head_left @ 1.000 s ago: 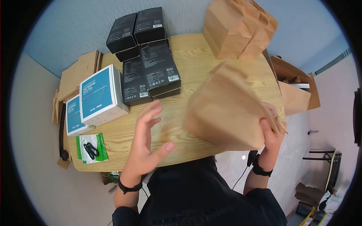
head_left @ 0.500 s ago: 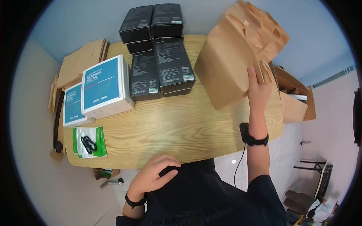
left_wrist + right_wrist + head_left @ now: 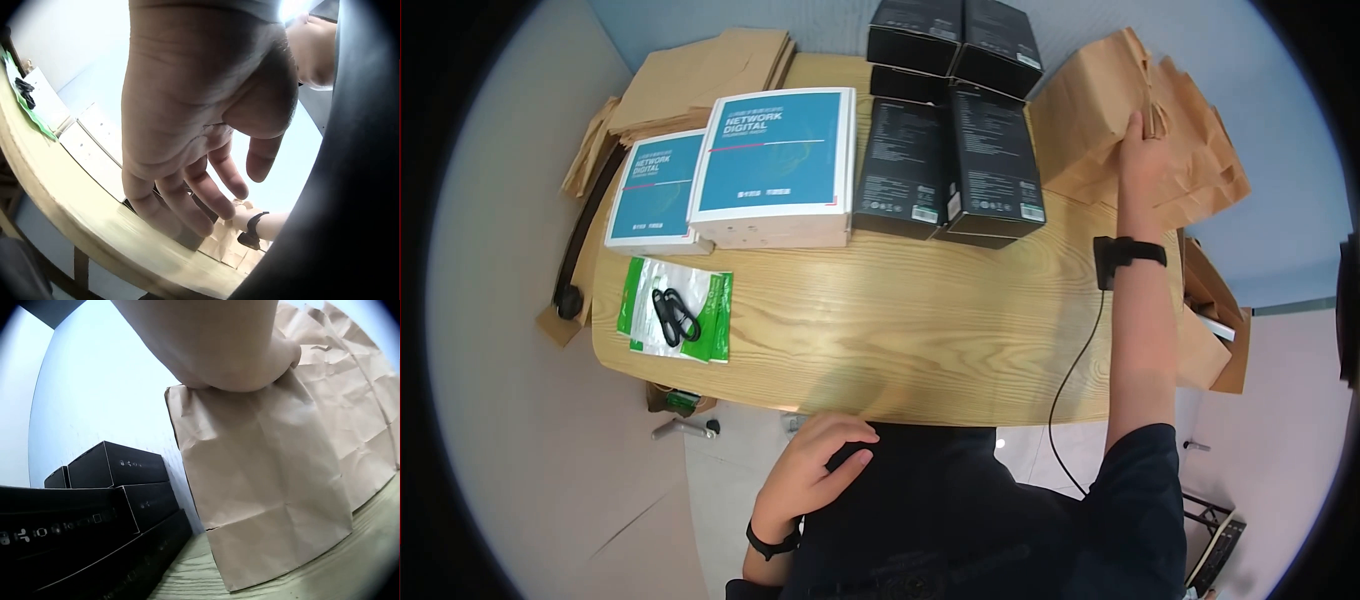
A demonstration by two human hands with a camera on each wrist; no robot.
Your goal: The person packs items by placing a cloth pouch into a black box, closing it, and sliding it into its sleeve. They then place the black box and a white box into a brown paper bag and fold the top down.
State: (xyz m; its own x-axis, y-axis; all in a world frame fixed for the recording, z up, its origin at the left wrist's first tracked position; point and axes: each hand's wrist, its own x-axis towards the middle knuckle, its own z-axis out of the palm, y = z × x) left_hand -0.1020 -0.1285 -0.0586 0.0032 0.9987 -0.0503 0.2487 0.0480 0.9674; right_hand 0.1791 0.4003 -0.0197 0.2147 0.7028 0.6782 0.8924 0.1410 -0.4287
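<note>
My right hand [image 3: 1147, 165] grips the folded top of a brown paper bag [image 3: 1090, 110] at the back right of the table. In the right wrist view this bag [image 3: 262, 487] stands upright on the wood, beside other crumpled paper bags [image 3: 350, 406]; the fingertips are hidden there. My left hand [image 3: 815, 470] hangs relaxed at the table's front edge, by the dark shirt, holding nothing. The left wrist view shows that hand [image 3: 200, 119] with its fingers loosely bent and apart.
Black boxes [image 3: 905, 160] are stacked left of the bags. Two blue-and-white boxes [image 3: 775, 160] stand left of them, near flat brown paper [image 3: 700, 80]. A green-and-white packet [image 3: 715, 320] with a black cable [image 3: 672, 315] lies front left. An open carton [image 3: 1210, 350] is at the right.
My right hand has carried the paper bag from the front right to the back right, beside the other bags. My left hand has dropped to the table's front edge. The head view has shifted.
</note>
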